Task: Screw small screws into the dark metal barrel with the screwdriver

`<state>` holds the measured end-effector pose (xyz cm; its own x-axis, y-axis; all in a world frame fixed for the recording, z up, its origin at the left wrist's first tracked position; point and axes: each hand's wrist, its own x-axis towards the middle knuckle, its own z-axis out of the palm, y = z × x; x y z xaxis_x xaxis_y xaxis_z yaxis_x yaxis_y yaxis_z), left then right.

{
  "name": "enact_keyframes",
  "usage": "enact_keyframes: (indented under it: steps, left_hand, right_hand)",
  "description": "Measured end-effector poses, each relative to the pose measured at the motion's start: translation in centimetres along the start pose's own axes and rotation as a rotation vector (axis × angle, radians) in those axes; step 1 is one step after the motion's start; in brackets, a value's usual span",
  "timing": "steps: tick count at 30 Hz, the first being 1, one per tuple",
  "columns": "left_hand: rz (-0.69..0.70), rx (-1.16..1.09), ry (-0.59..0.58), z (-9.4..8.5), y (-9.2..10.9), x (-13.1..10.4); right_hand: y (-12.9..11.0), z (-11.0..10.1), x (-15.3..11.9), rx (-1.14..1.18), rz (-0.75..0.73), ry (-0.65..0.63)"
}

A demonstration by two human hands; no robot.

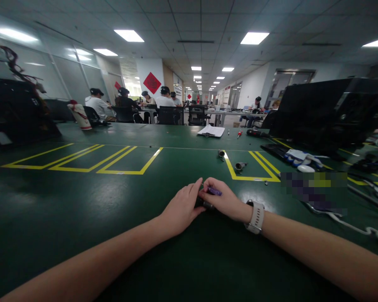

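readable text: none | red diamond sign (152, 82) on white pillar (149, 65), far beyond the gripping left hand (181, 205) | too blurred to read

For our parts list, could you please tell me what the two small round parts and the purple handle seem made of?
Left round part and right round part: probably metal, dull grey with bright glints. Purple handle: perhaps plastic, strongly coloured with slight sheen.

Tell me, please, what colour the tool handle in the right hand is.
The tool handle is purple, as the head view shows.
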<state>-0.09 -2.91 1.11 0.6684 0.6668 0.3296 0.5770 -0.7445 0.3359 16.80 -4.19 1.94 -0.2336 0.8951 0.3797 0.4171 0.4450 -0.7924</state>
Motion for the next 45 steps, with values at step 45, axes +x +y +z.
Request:
enact_keyframes:
  steps: [45]
  left_hand:
    - [-0.013,-0.649,0.158,-1.5,-0.2,-0.8]
  right_hand:
    - [-5.4,-0.3,-8.5,-0.11,-0.043,-0.459]
